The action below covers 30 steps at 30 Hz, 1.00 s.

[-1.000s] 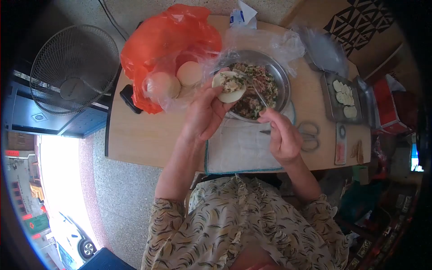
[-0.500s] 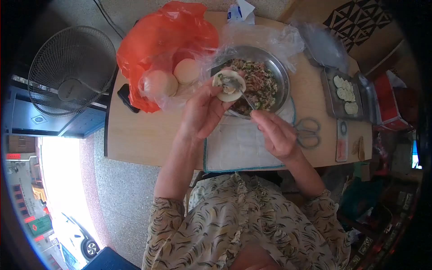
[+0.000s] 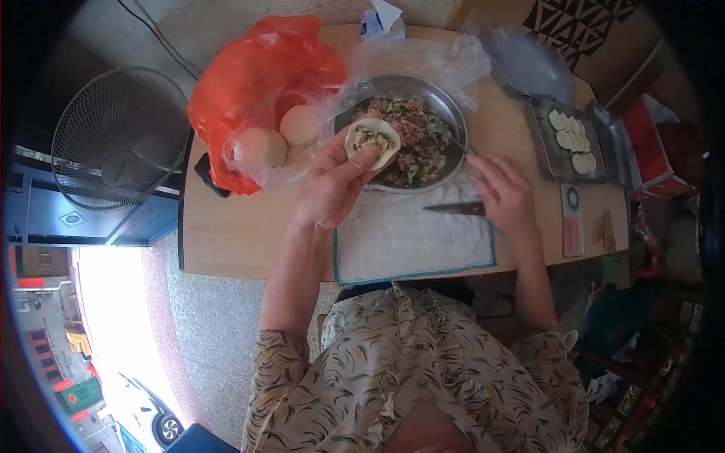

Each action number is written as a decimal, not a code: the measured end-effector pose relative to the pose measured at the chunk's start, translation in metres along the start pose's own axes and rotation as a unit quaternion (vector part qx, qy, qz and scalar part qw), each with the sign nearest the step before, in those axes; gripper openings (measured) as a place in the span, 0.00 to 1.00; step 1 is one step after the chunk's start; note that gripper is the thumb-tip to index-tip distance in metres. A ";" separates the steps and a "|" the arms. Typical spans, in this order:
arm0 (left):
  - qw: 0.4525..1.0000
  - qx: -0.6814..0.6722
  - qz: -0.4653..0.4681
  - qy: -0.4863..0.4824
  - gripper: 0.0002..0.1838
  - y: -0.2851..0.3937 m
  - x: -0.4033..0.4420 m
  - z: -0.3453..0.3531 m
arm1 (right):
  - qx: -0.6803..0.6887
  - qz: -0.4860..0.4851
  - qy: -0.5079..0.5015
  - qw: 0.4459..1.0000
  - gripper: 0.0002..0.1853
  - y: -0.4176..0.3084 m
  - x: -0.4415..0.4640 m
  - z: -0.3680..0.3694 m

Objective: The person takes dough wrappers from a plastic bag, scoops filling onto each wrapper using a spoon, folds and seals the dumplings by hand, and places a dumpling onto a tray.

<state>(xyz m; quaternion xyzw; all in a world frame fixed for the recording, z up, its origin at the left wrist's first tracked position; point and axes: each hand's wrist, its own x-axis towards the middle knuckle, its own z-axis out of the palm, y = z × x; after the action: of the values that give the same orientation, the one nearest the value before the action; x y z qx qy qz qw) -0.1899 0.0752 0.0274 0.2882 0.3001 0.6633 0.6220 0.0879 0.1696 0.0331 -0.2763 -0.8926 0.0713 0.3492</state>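
My left hand (image 3: 332,185) is closed on a round dumpling wrapper (image 3: 389,156), cupped, with meat filling on it and my thumb over its near edge. Behind it is a steel bowl (image 3: 456,113) of minced meat with chopped greens (image 3: 408,124). A metal spoon (image 3: 451,139) leans on the bowl's right rim, its head in the filling. My right hand (image 3: 507,192) is by the handle end, fingers loosely extended and apart; a light fingertip touch cannot be ruled out. Scissors (image 3: 455,208) lie below it, blades leftward, handles hidden by the hand.
Stacked round wrappers (image 3: 258,146) sit in clear plastic beside a red bag (image 3: 253,72). A white cloth (image 3: 411,245) lies in front of the bowl. A metal tray (image 3: 547,140) holds several pale filled pieces at right. A fan (image 3: 121,140) stands left.
The spoon has gone from the wrapper to the bowl's right rim, and my right hand has moved right, its grip loosened. Filling now shows uncovered on the wrapper. The view has shifted slightly.
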 end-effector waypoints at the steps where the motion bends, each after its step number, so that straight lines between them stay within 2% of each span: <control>1: 1.000 0.002 -0.005 -0.004 0.28 0.001 0.001 0.002 | -0.044 -0.010 0.021 0.999 0.20 -0.009 0.006 -0.002; 4: 1.000 0.003 -0.025 -0.018 0.26 0.004 0.005 0.012 | -0.013 -0.028 0.124 0.992 0.22 -0.021 0.010 0.006; 7: 0.997 -0.005 -0.060 -0.041 0.24 0.009 0.012 0.028 | 0.052 -0.102 0.148 0.982 0.21 -0.038 0.028 0.019; 12: 0.990 -0.047 -0.103 -0.081 0.22 0.011 0.024 0.031 | 0.063 -0.147 0.161 0.974 0.16 -0.044 0.053 0.036; 14: 0.992 -0.035 -0.101 -0.064 0.22 0.008 0.024 0.032 | 0.062 -0.164 0.155 0.972 0.15 -0.036 0.053 0.039; 16: 0.993 -0.029 -0.098 -0.054 0.22 0.006 0.023 0.027 | 0.063 -0.166 0.163 0.971 0.11 -0.040 0.056 0.041; 21: 0.997 -0.007 -0.064 -0.050 0.25 0.003 0.019 0.026 | 0.087 -0.177 0.162 0.967 0.08 -0.042 0.064 0.046; 29: 0.997 0.014 -0.052 -0.050 0.27 0.006 0.014 0.028 | 0.153 -0.135 0.172 0.964 0.12 -0.035 0.055 0.066; 30: 0.997 -0.018 -0.056 -0.053 0.27 0.005 0.014 0.026 | 0.160 -0.127 0.171 0.964 0.13 -0.034 0.054 0.065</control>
<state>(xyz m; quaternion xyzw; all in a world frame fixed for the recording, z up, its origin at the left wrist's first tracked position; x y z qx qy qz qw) -0.1739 0.0895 0.0484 0.2945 0.2705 0.6165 0.6783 -0.0028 0.1748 0.0265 -0.1092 -0.8245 0.1196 0.5422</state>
